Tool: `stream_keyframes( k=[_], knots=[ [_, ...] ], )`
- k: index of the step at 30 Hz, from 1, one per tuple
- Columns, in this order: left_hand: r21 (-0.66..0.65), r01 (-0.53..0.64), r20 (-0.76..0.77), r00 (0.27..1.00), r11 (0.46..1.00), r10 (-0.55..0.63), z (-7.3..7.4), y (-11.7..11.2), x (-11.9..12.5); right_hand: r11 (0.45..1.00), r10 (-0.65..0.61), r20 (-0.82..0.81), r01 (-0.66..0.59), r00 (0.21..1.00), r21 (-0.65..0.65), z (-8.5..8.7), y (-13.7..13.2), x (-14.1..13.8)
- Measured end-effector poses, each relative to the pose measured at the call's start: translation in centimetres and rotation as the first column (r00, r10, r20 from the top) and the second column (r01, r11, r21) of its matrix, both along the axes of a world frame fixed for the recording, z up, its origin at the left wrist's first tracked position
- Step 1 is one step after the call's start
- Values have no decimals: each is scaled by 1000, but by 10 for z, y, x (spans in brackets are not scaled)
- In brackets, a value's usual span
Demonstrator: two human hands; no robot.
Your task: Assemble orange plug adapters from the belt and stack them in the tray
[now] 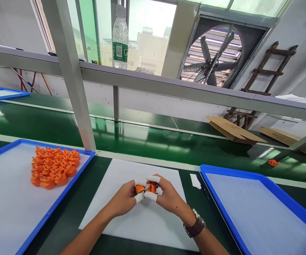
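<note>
Over a white sheet (147,219) on the bench, my two hands meet, with white covers on the thumbs and index fingers. Between the fingertips of my left hand (126,196) is a small orange plastic piece (140,189). My right hand (168,194) pinches another orange piece (152,188) close beside it. A thin dark part lies between the two pieces; whether it joins them I cannot tell. The fingers partly cover both pieces. A watch (195,225) is on my right wrist.
To the left, a blue-rimmed tray (54,207) bears a cluster of orange pieces (53,166). Another blue-rimmed tray (248,173) stands at right. Beyond runs a green conveyor belt (147,141) with one orange piece (273,162). A metal post (70,78) and shelf holding a bottle (120,39) rise ahead.
</note>
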State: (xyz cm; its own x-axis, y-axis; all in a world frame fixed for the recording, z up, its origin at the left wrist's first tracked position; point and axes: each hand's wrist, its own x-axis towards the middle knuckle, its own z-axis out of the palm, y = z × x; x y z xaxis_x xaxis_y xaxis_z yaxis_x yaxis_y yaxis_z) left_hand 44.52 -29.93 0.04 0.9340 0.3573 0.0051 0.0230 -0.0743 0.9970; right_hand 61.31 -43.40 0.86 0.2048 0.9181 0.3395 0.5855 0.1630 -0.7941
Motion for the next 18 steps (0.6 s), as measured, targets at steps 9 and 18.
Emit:
stream_keyframes(
  k=[9,18],
  knots=[
    [273,-246,3,967,930,255,-10,-2,4,999,48,-153,-46,987,14,-20,-10,-9],
    [-5,-242,-15,970,970,242,-15,-1,12,991,-131,-305,122,943,-50,-32,-13,-12]
  ],
)
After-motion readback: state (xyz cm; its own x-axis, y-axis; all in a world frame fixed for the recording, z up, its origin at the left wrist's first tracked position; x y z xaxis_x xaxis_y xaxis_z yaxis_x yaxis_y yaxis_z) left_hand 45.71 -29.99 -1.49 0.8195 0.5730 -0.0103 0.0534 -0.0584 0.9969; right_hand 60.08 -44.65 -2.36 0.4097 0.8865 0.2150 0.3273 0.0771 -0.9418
